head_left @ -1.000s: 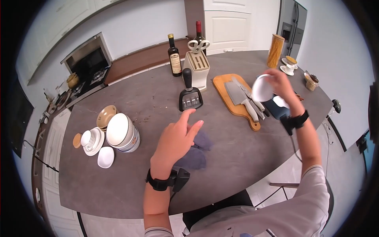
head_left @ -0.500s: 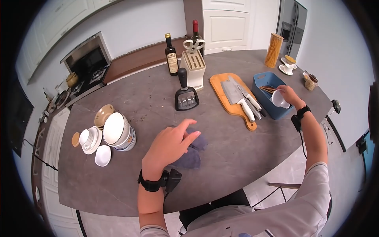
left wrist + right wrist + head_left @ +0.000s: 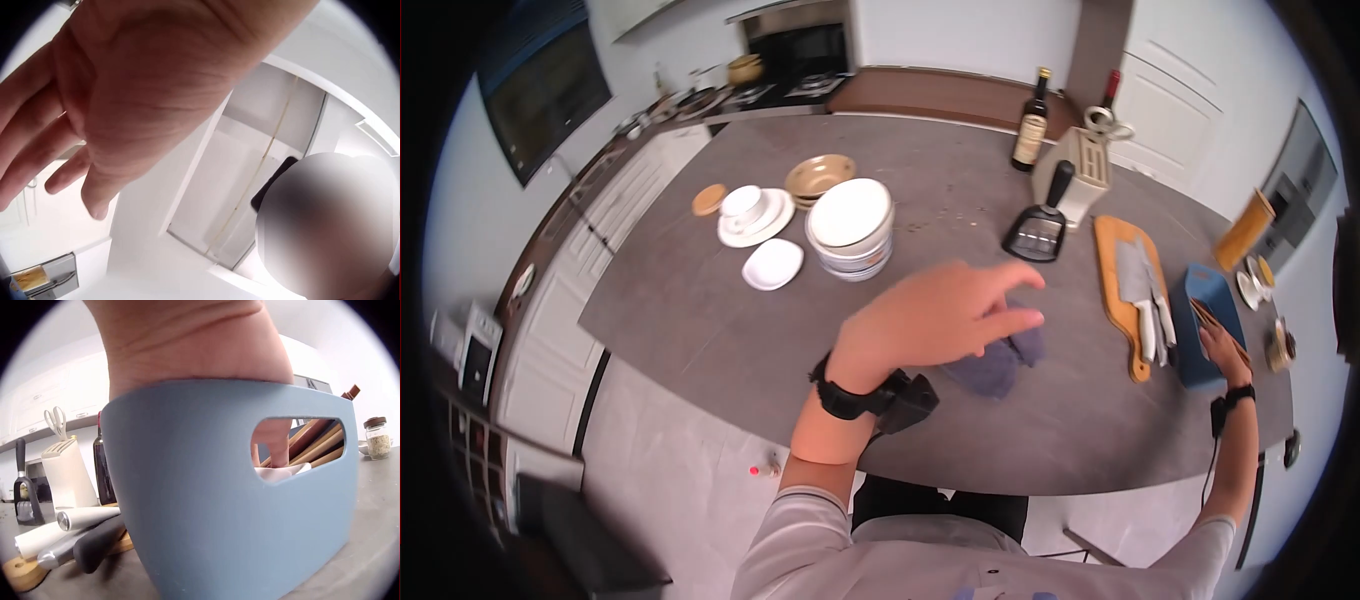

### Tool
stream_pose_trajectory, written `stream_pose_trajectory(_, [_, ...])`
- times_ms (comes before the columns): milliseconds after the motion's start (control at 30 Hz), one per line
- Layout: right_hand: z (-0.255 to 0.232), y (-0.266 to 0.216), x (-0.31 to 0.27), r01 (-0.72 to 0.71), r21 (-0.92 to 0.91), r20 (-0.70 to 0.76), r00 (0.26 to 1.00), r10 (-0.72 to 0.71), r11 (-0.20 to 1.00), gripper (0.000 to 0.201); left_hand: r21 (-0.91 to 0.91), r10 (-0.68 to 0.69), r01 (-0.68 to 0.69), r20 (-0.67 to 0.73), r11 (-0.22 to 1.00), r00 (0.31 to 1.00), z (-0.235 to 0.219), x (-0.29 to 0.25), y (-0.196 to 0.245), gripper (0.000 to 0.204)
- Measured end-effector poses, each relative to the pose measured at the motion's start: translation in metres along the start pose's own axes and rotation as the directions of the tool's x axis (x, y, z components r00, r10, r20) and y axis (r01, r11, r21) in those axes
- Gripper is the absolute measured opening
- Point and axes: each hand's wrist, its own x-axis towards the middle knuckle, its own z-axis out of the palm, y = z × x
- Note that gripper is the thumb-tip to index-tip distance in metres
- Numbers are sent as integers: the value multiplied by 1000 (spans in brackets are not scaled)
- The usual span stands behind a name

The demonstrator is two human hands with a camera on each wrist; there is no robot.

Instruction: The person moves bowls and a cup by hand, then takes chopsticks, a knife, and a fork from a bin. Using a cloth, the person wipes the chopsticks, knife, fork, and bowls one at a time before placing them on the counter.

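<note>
Over the table, my left hand (image 3: 940, 315) hovers with relaxed fingers and nothing in it, beside a dark blue-grey cloth (image 3: 985, 370). In the left wrist view that hand (image 3: 144, 81) is bare too. My right hand (image 3: 1222, 352) reaches down into a blue basket (image 3: 1190, 345) holding brown wooden utensils (image 3: 1203, 312). Through the basket's handle slot in the right wrist view, fingers (image 3: 279, 447) of that hand meet the edge of a white bowl (image 3: 284, 472); the basket wall (image 3: 206, 487) hides most of the grip.
Left of the basket lies a cutting board (image 3: 1115, 285) with knives (image 3: 1135, 275). Behind stand a knife block (image 3: 1075, 175), a bottle (image 3: 1030, 130) and a black sharpener (image 3: 1036, 233). Stacked bowls (image 3: 850, 225), white plates (image 3: 745, 230) and a small dish (image 3: 773, 265) sit at the left.
The right hand has lowered the white bowl into the basket, where the head view no longer shows it. The head view has swung left. The left hand remains raised over the table.
</note>
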Motion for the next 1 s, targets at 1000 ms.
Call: stream_pose_trajectory(1000, [107, -445, -1, 706, -297, -6, 672, -741, 643, 27, 201, 72, 530, -965, 824, 253, -156, -149, -175, 23])
